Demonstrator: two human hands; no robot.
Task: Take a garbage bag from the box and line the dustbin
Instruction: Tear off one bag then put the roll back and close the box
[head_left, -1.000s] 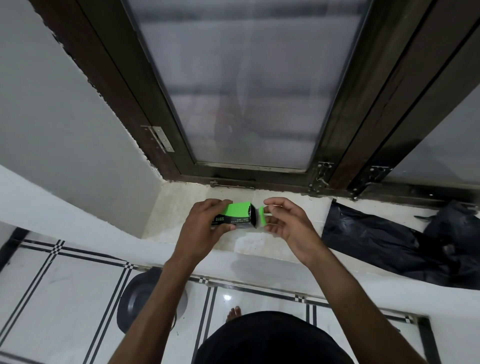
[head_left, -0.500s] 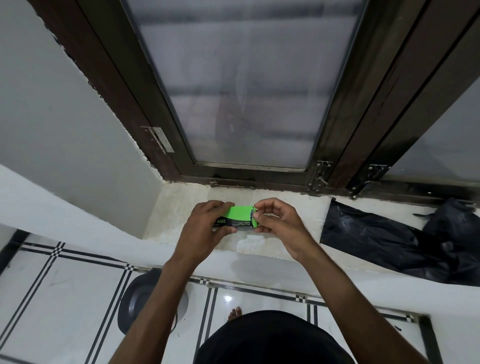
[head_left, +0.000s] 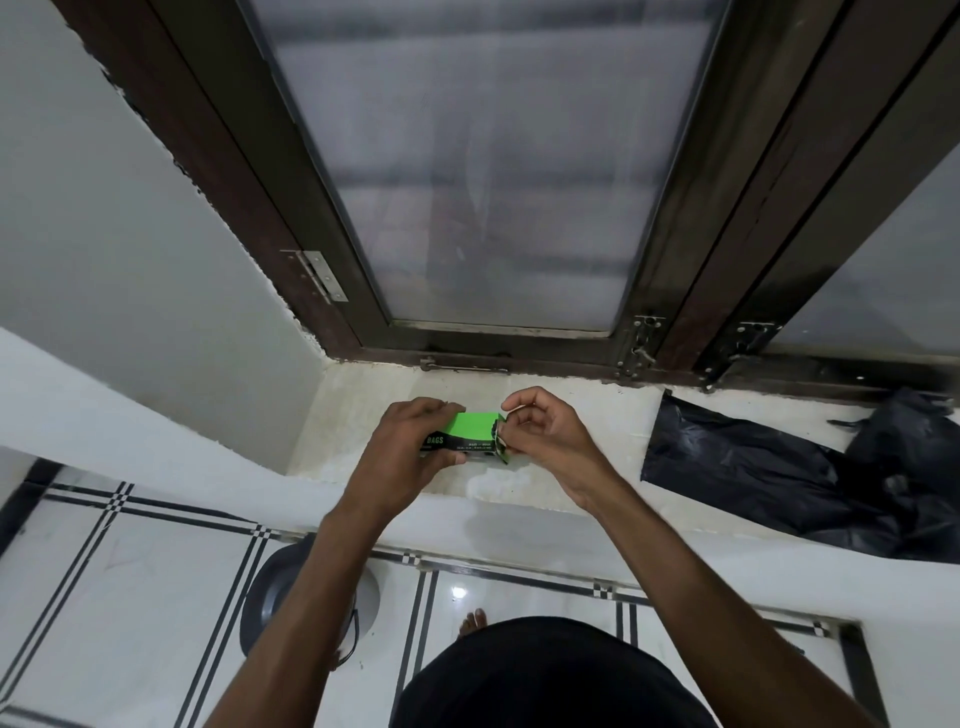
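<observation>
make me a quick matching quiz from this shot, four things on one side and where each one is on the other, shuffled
Things:
1. green box
2. black garbage bag
3. dustbin
4. metal hinge

Places:
A. on the tiled floor, under the left forearm
B. on the dark window frame
C. held between both hands above the sill
D. lying on the sill to the right

Pairs: 1-C, 2-D, 3-A, 4-B

This looks like a room in a home. Beyond the fingers (head_left: 511, 402) runs a pale stone window sill (head_left: 363, 400) under a dark wooden window frame (head_left: 218, 171) with frosted glass (head_left: 493, 171). Below them lies a glossy white tiled floor (head_left: 130, 597) with black inlay lines, a bare foot (head_left: 475, 621) standing on it.
</observation>
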